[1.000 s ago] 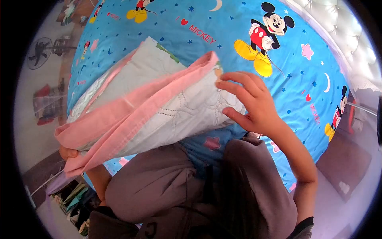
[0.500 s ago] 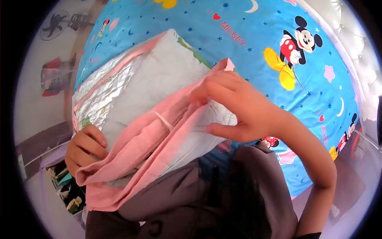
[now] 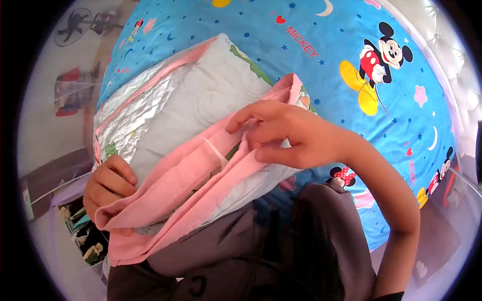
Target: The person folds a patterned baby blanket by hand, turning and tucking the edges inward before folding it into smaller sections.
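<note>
A white cloth cover with pink bands (image 3: 198,95) lies over my lap and the bed, its inner side partly turned out. It has a shiny silvery strip and a green printed edge. The pink hem (image 3: 165,175) is folded into two layers that part into a gap, with a thin white loop across it. My left hand (image 3: 109,188) is closed around the hem's left end, its thumb hidden by cloth. Farther along, my right hand (image 3: 286,133) has its fingers bent over the upper layer and its thumb on the lower one, pinching the hem.
Beneath the cover is a blue bed sheet (image 3: 321,90) with cartoon mice, stars and moons. My legs in dark trousers (image 3: 321,236) are under the near edge. A fan (image 3: 73,27) stands far left, and a tufted white headboard (image 3: 457,65) lines the right.
My right hand has shifted slightly down and closed its thumb onto the lower pink layer. The gap between the layers shows more plainly. My left hand stays on the hem.
</note>
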A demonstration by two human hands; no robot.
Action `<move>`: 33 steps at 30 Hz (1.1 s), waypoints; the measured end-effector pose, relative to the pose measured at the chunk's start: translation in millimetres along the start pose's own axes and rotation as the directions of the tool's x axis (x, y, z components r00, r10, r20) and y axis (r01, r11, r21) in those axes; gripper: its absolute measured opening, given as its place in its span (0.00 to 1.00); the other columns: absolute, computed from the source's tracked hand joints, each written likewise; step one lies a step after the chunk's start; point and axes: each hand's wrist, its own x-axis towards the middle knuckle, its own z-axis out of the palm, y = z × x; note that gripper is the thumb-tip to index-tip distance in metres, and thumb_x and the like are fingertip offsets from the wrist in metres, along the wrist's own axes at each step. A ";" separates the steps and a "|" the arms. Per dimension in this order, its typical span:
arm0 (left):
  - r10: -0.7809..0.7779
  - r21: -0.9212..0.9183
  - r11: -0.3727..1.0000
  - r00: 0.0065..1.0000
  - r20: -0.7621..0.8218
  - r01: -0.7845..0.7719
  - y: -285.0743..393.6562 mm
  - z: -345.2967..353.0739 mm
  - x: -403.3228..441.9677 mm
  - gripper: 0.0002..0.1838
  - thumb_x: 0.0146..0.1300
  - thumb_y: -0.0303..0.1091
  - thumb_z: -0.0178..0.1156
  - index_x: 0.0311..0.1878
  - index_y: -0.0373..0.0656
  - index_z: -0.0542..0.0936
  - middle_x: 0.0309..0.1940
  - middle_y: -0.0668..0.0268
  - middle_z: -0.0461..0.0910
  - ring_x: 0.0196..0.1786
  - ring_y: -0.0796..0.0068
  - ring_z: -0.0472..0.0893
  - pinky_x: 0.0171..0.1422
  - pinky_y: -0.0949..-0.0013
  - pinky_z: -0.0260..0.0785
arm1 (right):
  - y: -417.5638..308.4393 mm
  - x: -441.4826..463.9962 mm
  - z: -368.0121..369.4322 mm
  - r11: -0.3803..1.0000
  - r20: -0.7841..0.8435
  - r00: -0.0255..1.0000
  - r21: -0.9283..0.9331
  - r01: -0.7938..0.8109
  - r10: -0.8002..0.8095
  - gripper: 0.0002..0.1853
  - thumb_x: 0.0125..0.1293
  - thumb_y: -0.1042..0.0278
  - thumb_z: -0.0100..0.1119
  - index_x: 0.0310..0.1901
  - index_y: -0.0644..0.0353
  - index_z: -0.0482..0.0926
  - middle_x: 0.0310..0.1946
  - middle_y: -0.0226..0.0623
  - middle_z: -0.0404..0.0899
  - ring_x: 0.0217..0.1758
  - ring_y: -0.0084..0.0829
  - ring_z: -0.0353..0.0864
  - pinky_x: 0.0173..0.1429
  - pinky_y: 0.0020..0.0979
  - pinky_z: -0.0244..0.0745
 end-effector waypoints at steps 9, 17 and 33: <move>-0.053 0.046 0.997 0.996 -0.069 0.056 5.9 -2.0 -14.4 0.08 0.46 0.38 0.65 0.31 0.56 0.78 0.31 0.68 0.73 0.33 0.69 0.70 0.36 0.66 0.59 | -6.1 -0.1 -11.2 0.968 0.040 0.970 0.066 -0.241 0.239 0.07 0.52 0.68 0.59 0.25 0.64 0.75 0.20 0.38 0.74 0.25 0.31 0.74 0.31 0.29 0.67; -0.091 0.025 0.994 0.909 -0.406 0.111 8.3 12.9 -35.0 0.09 0.45 0.39 0.65 0.28 0.55 0.74 0.34 0.64 0.74 0.32 0.68 0.68 0.33 0.67 0.56 | -21.1 -17.7 -9.1 0.988 -0.145 0.977 0.015 -0.157 0.157 0.05 0.51 0.72 0.60 0.29 0.62 0.75 0.23 0.37 0.74 0.27 0.32 0.75 0.32 0.29 0.67; -0.105 0.002 0.993 0.903 -0.416 0.117 12.3 -0.6 -47.6 0.09 0.45 0.38 0.65 0.29 0.59 0.74 0.34 0.65 0.73 0.32 0.67 0.68 0.35 0.66 0.54 | -34.9 -45.1 -6.7 0.953 -0.053 0.954 -0.048 -0.299 0.296 0.13 0.47 0.70 0.63 0.34 0.60 0.72 0.21 0.40 0.73 0.26 0.39 0.74 0.30 0.35 0.67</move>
